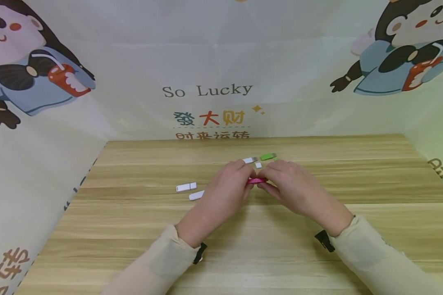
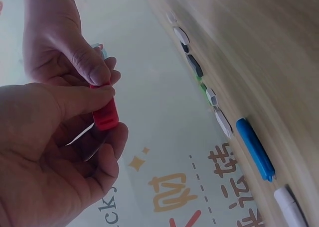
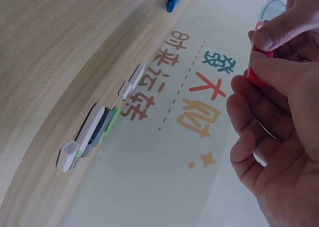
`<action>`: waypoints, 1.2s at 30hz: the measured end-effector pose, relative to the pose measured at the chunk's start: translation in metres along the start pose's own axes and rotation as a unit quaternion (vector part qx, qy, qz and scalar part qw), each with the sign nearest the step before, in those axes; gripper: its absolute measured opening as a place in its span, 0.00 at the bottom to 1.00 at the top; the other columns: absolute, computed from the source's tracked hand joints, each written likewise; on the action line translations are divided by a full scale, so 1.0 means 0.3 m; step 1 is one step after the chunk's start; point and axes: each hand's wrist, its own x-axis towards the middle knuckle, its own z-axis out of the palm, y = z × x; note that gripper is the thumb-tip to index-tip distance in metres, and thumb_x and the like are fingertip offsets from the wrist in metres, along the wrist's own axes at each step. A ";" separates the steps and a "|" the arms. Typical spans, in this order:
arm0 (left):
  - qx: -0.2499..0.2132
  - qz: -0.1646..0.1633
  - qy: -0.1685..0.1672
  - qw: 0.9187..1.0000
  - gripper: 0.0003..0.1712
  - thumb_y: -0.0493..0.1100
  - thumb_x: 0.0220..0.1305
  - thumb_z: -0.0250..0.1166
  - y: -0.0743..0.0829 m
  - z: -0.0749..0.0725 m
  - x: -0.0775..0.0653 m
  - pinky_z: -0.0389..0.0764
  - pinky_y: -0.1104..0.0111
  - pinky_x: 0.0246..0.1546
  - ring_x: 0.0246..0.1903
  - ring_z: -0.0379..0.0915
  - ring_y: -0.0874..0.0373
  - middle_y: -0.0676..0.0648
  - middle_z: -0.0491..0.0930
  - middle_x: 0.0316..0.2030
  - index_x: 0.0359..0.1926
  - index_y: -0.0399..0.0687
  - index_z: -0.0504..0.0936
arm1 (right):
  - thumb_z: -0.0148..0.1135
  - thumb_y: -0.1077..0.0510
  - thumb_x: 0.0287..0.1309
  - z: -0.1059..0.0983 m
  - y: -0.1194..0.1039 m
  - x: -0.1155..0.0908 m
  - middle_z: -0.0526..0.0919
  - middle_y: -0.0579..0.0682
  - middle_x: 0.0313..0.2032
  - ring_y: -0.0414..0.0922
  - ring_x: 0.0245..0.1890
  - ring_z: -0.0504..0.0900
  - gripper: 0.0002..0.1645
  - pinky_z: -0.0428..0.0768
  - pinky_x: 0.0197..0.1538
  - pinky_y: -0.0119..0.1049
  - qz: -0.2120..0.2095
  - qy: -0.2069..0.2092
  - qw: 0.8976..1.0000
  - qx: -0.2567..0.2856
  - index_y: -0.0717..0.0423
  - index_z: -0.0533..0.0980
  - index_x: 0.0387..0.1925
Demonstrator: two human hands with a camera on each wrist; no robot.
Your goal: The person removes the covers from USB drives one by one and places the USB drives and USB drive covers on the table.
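Both hands meet just above the wooden table and hold one pink-red USB stick (image 1: 257,180) between them. My left hand (image 1: 227,184) pinches one end with thumb and fingers. The other end is pinched by my right hand (image 1: 297,186). In the left wrist view, a small slot shows in the end face of the USB stick (image 2: 105,120). The right wrist view shows only part of the USB stick (image 3: 255,76), because the thumbs and fingers cover much of it. Whether its cap is on or off cannot be told.
Beyond the hands lie a green USB stick (image 1: 268,157), a white one (image 1: 248,160) with a bare plug, and a small white cap (image 1: 258,165). Two white sticks (image 1: 186,187) lie to the left. A blue stick (image 2: 255,150) shows in the left wrist view. Printed cloth (image 1: 214,61) walls the table.
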 end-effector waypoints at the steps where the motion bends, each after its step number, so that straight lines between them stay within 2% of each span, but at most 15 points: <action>1: 0.001 0.000 0.000 1.000 0.03 0.40 0.65 0.67 0.001 0.001 0.000 0.77 0.69 0.37 0.33 0.72 0.59 0.52 0.76 0.33 0.36 0.46 0.83 | 0.71 0.57 0.58 0.001 0.000 -0.001 0.85 0.45 0.38 0.43 0.40 0.83 0.10 0.80 0.45 0.40 0.001 0.000 1.000 0.000 0.54 0.82 0.41; 12: 0.026 0.010 -0.005 1.000 0.05 0.41 0.68 0.65 0.004 0.013 -0.003 0.75 0.69 0.44 0.37 0.73 0.58 0.52 0.79 0.33 0.37 0.45 0.84 | 0.71 0.58 0.57 0.014 0.000 -0.006 0.85 0.46 0.37 0.43 0.38 0.83 0.09 0.80 0.44 0.39 0.000 0.013 1.000 0.008 0.56 0.83 0.40; 19: 0.030 0.018 -0.002 0.999 0.04 0.40 0.68 0.64 0.005 0.020 -0.007 0.75 0.69 0.43 0.38 0.73 0.58 0.52 0.80 0.33 0.37 0.45 0.84 | 0.70 0.57 0.59 0.015 -0.008 -0.007 0.86 0.47 0.37 0.43 0.38 0.83 0.08 0.81 0.45 0.39 0.007 0.005 1.000 0.006 0.56 0.83 0.40; 26: 0.033 0.045 0.020 0.998 0.04 0.38 0.68 0.63 0.001 0.030 -0.008 0.74 0.68 0.45 0.39 0.74 0.57 0.51 0.80 0.34 0.38 0.44 0.84 | 0.68 0.58 0.61 0.012 -0.018 -0.011 0.86 0.48 0.37 0.44 0.37 0.83 0.08 0.81 0.44 0.38 0.023 -0.010 1.000 0.007 0.56 0.83 0.40; 30: 0.030 0.062 0.036 0.997 0.04 0.37 0.68 0.63 0.000 0.033 -0.010 0.73 0.68 0.44 0.37 0.72 0.56 0.50 0.80 0.35 0.39 0.44 0.84 | 0.67 0.58 0.61 0.012 -0.016 -0.011 0.85 0.48 0.34 0.42 0.34 0.82 0.07 0.81 0.39 0.35 0.014 0.002 1.000 0.015 0.57 0.83 0.39; 36: 0.022 0.066 0.038 0.997 0.05 0.37 0.68 0.63 -0.001 0.032 -0.010 0.71 0.68 0.41 0.35 0.70 0.58 0.51 0.81 0.35 0.40 0.44 0.85 | 0.65 0.59 0.62 0.012 -0.014 -0.012 0.84 0.47 0.32 0.41 0.31 0.80 0.06 0.80 0.36 0.32 0.007 0.011 1.000 0.024 0.58 0.82 0.38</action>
